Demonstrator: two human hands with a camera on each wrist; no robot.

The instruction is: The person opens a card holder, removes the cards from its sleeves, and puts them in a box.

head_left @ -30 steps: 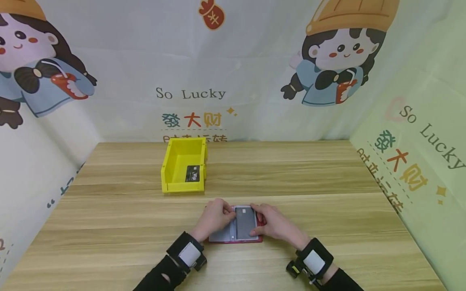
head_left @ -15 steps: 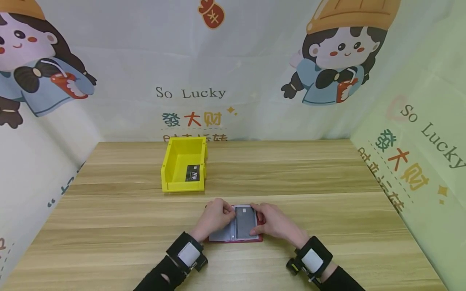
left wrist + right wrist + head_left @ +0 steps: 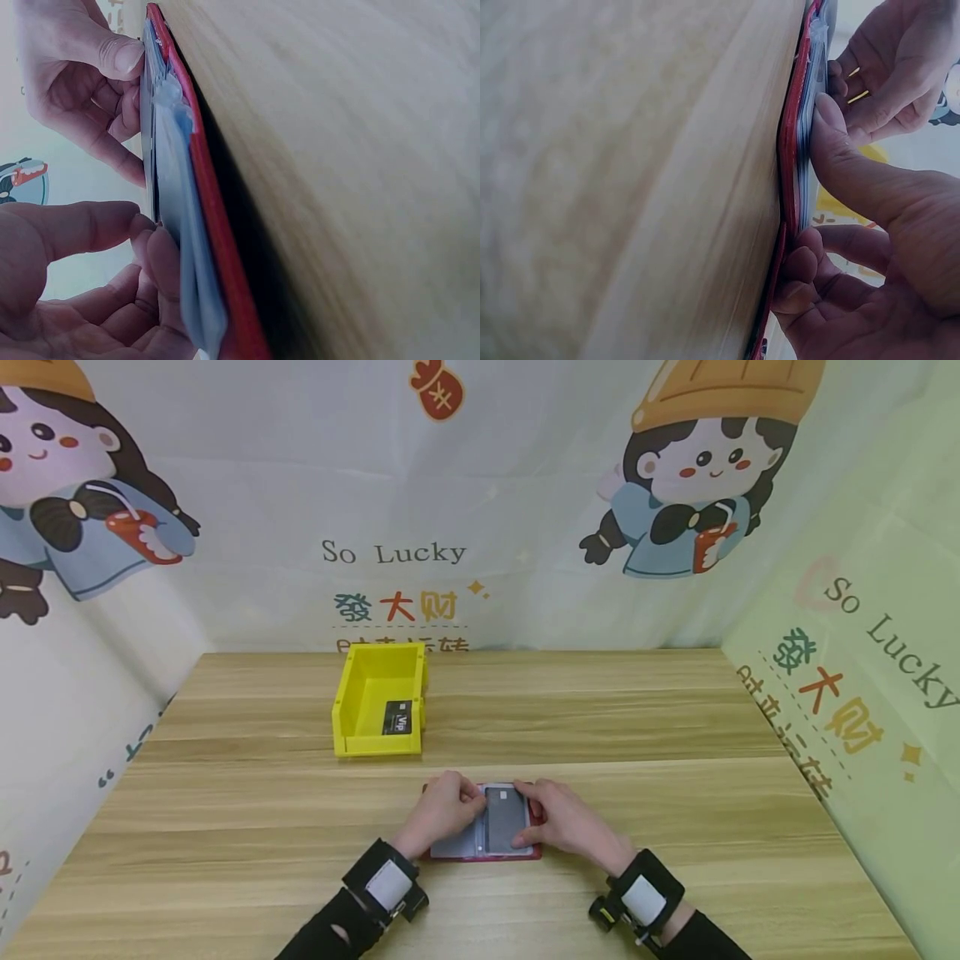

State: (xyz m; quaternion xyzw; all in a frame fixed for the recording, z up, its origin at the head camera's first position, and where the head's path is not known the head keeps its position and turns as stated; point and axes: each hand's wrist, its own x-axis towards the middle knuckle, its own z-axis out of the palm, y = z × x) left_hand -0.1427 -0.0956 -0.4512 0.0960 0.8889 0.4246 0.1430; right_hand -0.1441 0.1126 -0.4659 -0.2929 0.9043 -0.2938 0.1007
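Observation:
An open card holder (image 3: 456, 845) with a red cover and clear plastic sleeves lies on the table, below both hands in the head view. A dark grey card (image 3: 506, 822) with a small pale square lies on its right-hand page. My left hand (image 3: 441, 810) pinches at the card's left edge with thumb and forefinger; whether the sleeve's edge is caught too is hidden. My right hand (image 3: 566, 821) grips the holder's right side, the thumb (image 3: 832, 139) pressing on the page and the other fingers at its far edge. The red cover (image 3: 217, 217) shows edge-on in the left wrist view.
Behind the holder, slightly left, stands a yellow bin (image 3: 377, 747) with a black VIP card (image 3: 397, 718) inside. The wooden table (image 3: 637, 718) is enclosed by printed cloth walls (image 3: 525, 527) at the back and sides.

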